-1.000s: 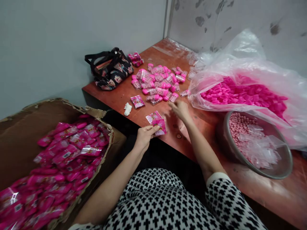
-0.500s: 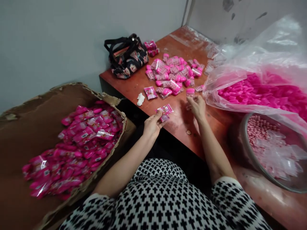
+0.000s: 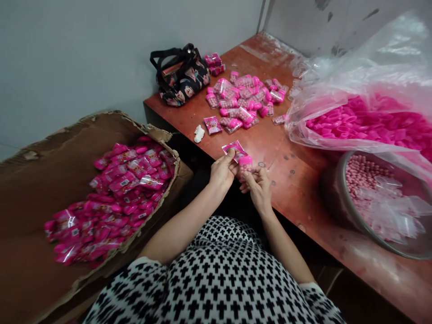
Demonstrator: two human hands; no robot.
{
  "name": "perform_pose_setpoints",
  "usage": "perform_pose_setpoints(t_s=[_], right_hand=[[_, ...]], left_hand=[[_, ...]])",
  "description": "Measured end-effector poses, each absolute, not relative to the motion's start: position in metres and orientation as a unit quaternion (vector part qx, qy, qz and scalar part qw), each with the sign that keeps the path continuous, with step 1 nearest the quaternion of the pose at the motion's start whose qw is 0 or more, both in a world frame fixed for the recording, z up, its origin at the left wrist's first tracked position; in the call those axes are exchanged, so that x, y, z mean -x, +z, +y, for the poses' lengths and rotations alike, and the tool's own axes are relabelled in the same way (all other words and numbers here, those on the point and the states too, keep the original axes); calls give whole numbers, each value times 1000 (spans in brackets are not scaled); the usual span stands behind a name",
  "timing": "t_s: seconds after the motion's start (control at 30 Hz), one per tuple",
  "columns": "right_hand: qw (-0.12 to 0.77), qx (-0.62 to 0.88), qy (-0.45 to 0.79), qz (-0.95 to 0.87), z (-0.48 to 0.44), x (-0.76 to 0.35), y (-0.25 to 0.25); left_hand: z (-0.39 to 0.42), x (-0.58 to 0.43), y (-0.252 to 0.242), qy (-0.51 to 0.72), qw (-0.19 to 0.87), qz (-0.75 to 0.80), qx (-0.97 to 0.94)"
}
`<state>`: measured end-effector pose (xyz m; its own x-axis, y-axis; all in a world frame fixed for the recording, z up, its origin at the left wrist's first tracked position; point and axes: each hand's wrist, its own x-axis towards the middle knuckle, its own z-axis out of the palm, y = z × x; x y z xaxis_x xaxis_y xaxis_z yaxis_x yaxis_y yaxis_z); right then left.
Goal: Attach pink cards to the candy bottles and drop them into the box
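My left hand (image 3: 222,172) pinches a small pink printed packet (image 3: 232,148) at the near edge of the red-brown table (image 3: 293,180). Right beside it, my right hand (image 3: 258,186) is closed on a little clear bottle with a pink cap (image 3: 245,163), held against the packet. Both hands meet just in front of my body. Further back on the table lies a heap of the same pink-capped bottles (image 3: 243,101), with one loose packet (image 3: 213,124) in front of it.
A torn cardboard box (image 3: 50,180) at my left holds several filled pink packets (image 3: 118,198). A clear bag of pink caps (image 3: 367,126) and a metal bowl of pink candies (image 3: 378,202) stand at the right. A black patterned handbag (image 3: 178,76) sits at the table's back corner, a white scrap (image 3: 199,133) nearby.
My right hand picked a pink-capped bottle from near the heap and drew it back to my left hand and the packet. The camera view shifted left and down slightly.
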<state>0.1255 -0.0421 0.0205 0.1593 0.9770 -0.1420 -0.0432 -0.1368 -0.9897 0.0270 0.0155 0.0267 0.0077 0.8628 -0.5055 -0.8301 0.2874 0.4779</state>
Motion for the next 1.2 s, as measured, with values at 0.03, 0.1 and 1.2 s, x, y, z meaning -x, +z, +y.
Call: perform_pose_setpoints(t_s=[0.03,0.1,1.2], right_hand=[[514,565,497,-412,-42,-125,20],[521,560,496,-410,-42,-125,19],[563,495,529,-396,-28,-133,10]], left_hand=[[14,-28,28,593,708,382,-32],[12,-30,30,585,706,392,-65],[18,-22,37,466,720,421,-294]])
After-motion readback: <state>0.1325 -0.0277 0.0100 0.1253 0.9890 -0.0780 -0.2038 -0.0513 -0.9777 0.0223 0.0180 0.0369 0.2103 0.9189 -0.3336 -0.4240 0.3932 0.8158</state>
